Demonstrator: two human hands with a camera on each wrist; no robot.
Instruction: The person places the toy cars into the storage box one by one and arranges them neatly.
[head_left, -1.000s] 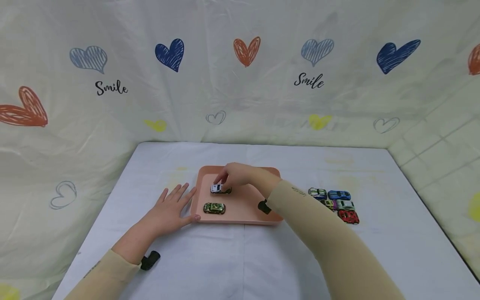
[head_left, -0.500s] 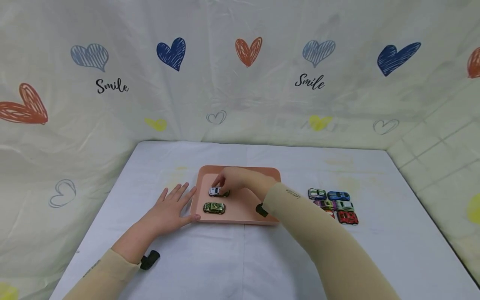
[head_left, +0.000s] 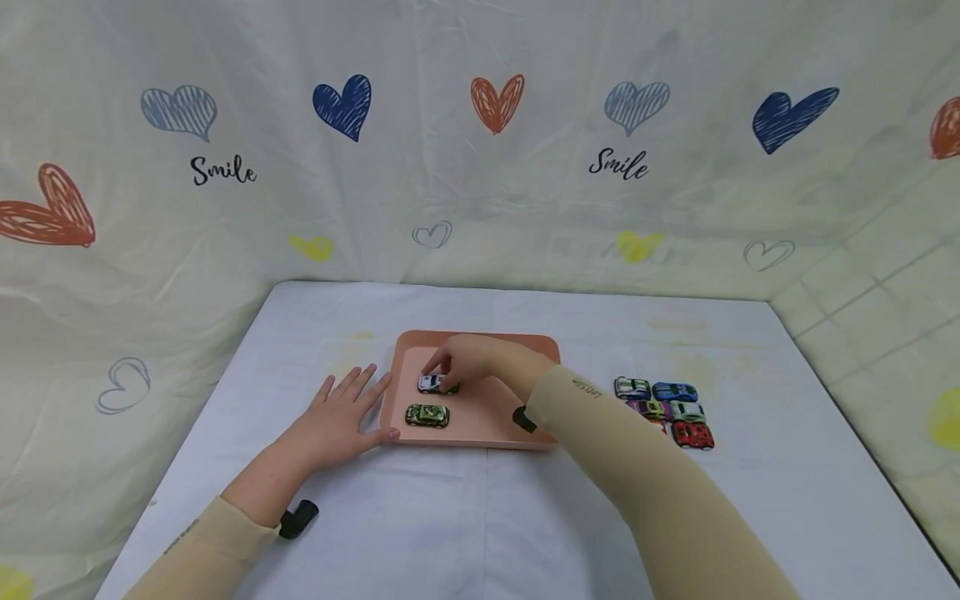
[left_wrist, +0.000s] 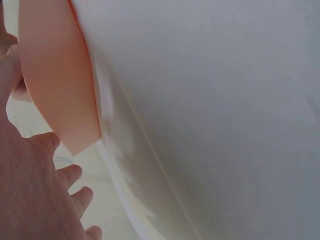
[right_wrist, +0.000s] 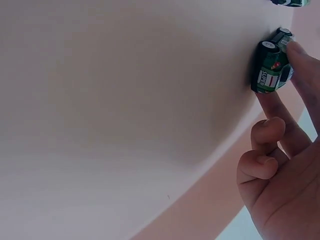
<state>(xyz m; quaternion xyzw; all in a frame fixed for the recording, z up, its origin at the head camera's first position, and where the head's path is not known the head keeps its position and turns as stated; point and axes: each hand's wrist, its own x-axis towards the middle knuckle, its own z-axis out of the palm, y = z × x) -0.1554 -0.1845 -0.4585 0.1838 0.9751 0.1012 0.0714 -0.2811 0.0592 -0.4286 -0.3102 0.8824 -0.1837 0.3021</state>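
Observation:
A pink tray [head_left: 491, 417] lies on the white-covered table. In it, my right hand [head_left: 483, 357] pinches a white toy car [head_left: 427, 382] between thumb and fingers, close to the tray's floor. The right wrist view shows dark green on the same toy car [right_wrist: 267, 70], while the other fingers of the right hand [right_wrist: 285, 185] are curled beneath. A green camouflage toy car [head_left: 427, 416] sits just in front, roughly parallel. My left hand [head_left: 330, 429] rests with fingers spread at the tray's left side, its thumb on the near-left corner. The left wrist view shows the tray's outer wall [left_wrist: 57, 80] against the left hand [left_wrist: 30, 185].
Several toy cars are clustered right of the tray, among them a blue one [head_left: 675, 392], a red one [head_left: 693, 435] and a white-green one [head_left: 632, 387]. The right sleeve [head_left: 637, 467] partly covers that group. A white cloth wall with printed hearts stands behind the table.
My right hand has shifted the white toy car slightly nearer and to the left, above the green one, then stayed almost still. The left hand has kept its place.

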